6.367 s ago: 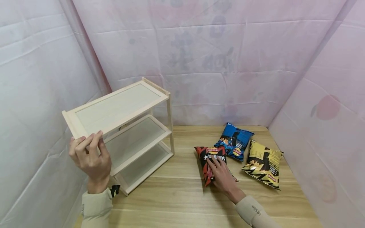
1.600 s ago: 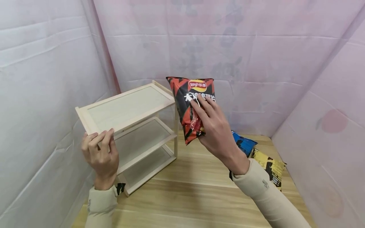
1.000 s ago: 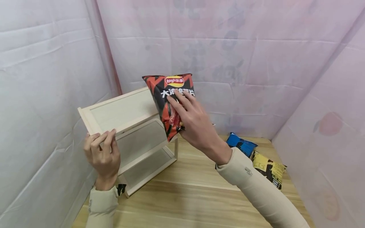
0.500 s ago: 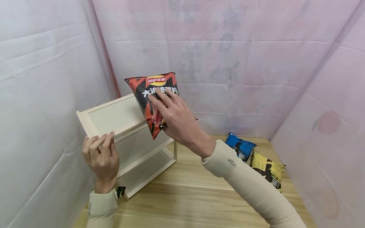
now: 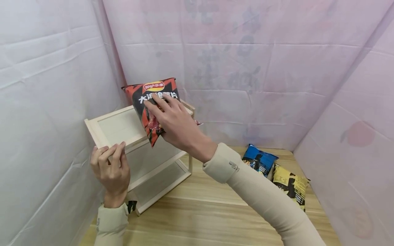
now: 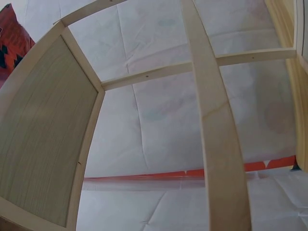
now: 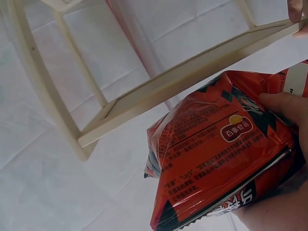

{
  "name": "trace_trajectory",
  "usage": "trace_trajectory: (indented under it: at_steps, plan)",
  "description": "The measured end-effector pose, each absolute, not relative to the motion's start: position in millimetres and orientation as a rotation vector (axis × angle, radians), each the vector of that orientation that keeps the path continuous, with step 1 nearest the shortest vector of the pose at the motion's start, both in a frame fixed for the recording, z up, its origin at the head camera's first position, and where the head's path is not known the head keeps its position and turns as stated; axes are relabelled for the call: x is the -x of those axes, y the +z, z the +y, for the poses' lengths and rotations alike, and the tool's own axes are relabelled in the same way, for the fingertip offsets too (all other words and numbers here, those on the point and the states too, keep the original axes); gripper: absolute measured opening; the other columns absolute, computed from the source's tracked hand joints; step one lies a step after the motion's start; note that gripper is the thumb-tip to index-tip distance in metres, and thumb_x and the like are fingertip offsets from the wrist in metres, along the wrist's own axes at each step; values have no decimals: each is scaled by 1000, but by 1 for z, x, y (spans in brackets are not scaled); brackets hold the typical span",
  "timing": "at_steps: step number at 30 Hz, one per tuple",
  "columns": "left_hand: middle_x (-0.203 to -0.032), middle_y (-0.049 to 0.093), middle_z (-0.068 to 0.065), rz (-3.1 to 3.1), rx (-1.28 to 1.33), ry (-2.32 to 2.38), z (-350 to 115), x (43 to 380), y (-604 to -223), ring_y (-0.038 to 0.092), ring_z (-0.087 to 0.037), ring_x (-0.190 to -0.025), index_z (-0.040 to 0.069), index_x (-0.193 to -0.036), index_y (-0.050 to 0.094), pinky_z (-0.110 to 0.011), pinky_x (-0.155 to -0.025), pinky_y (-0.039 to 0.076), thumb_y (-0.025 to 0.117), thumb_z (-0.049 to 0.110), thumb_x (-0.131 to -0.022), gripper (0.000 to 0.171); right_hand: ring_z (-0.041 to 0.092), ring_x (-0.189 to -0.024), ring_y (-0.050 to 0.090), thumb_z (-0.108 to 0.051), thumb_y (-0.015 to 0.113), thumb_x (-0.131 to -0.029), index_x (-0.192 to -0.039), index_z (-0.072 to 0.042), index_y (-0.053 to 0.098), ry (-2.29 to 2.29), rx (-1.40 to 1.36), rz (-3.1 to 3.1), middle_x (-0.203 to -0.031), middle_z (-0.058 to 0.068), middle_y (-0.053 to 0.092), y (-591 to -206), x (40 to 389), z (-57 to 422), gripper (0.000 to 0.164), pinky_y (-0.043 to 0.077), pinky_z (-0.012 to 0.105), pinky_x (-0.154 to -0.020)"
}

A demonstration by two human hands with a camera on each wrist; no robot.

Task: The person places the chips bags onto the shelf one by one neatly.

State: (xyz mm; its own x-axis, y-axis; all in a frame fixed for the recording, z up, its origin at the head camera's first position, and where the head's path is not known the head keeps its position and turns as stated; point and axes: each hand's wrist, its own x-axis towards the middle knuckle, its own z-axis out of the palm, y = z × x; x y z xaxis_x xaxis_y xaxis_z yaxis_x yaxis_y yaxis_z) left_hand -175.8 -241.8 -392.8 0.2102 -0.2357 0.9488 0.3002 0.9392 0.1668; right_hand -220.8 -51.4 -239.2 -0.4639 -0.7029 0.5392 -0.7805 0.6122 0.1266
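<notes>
My right hand (image 5: pixel 180 123) holds a red-and-black bag of potato chips (image 5: pixel 138 104), fingers spread over its front. In the right wrist view the thumb presses the back of the chip bag (image 7: pixel 207 144). The bag overlaps the top board of a three-tier wooden shelf (image 5: pixel 120 124) in the head view; in the right wrist view it sits beside that board's edge. With bent fingers, my left hand (image 5: pixel 110 172) grips the front left corner of the top board. The left wrist view looks through the wooden frame (image 6: pixel 219 134), the red bag cut off at upper left.
A blue chip bag (image 5: pixel 261 160) and a yellow chip bag (image 5: pixel 290 182) lie close together on the right of the wooden table (image 5: pixel 197 218). White and pink cloth walls (image 5: pixel 227 68) enclose the left, back and right sides.
My right hand has lifted the red chip bag off the table and carried it left, over the shelf's top board. The left hand keeps its grip on the shelf.
</notes>
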Motion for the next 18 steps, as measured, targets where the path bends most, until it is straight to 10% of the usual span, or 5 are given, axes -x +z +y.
trace_trajectory:
  at_steps: [18]
  plan:
    - [-97, 66, -20, -1328, 38, -367, -250, 167, -394, 60, -36, -107, 2, -96, 79, -52, -120, 44, 76, -14, -78, 24, 31, -153, 45, -34, 84, -89, -165, -20, 38, 106, -1309, -2345, -169, 8, 42, -229, 216, -114, 89, 44, 42, -125]
